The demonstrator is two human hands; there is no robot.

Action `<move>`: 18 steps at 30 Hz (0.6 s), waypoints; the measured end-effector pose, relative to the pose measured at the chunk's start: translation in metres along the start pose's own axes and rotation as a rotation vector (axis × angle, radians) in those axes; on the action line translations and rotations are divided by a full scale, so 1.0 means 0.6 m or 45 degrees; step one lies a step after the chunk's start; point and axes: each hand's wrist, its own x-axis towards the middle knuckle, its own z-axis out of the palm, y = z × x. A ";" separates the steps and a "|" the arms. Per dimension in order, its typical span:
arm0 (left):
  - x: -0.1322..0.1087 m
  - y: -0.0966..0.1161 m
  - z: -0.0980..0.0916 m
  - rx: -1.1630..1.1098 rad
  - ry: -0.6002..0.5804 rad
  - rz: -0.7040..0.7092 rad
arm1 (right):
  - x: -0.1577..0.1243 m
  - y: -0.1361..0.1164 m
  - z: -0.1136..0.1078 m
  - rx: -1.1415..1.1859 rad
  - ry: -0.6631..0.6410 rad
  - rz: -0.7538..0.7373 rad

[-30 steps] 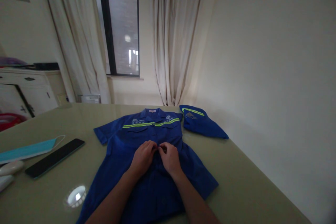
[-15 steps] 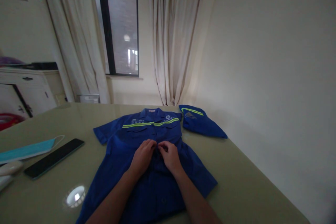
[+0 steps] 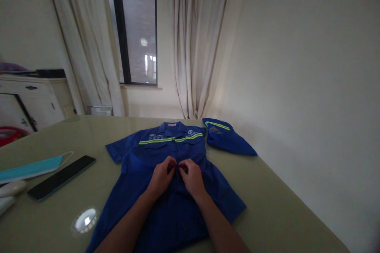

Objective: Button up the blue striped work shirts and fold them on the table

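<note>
A blue short-sleeved work shirt [image 3: 133, 178] with a yellow-green stripe across the chest lies front up, its collar at the far end. At the middle of its front placket, my left hand [image 3: 163, 174] and my right hand [image 3: 190, 174] meet closely, fingertips almost touching. Both hands are closed, pinching the shirt's front edge between thumb and fingers. Whether a button sits between the fingertips is too small to make out. Several pale letters and emblems mark the chest above the pockets.
A folded blue garment [image 3: 228, 138] with a matching stripe lies at the right, beside the wall. To the left are a dark phone [image 3: 62, 178], a light-blue face mask [image 3: 35, 169] and a white rounded object [image 3: 12, 188]. The greenish table [image 3: 267, 213] meets the wall on the right.
My left hand's fingers have shifted slightly and curled more at the placket. My right hand stays nearly in place; the shirt lies as before.
</note>
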 end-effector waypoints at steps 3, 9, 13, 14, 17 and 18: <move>-0.001 0.002 0.001 0.014 0.007 0.010 | 0.000 0.000 0.000 -0.010 0.028 0.028; -0.001 -0.002 0.009 0.001 0.029 -0.015 | 0.000 -0.002 0.005 -0.022 0.086 0.054; 0.000 0.008 0.008 -0.047 0.036 -0.017 | -0.002 -0.007 0.003 -0.031 0.103 0.032; 0.000 0.012 0.006 -0.058 0.025 -0.016 | -0.002 -0.008 0.002 -0.037 0.106 0.028; 0.001 0.019 0.000 -0.081 -0.003 -0.039 | -0.003 -0.009 0.000 -0.060 0.101 0.022; 0.002 0.019 -0.001 -0.090 -0.010 -0.048 | -0.002 -0.008 0.000 -0.057 0.096 0.029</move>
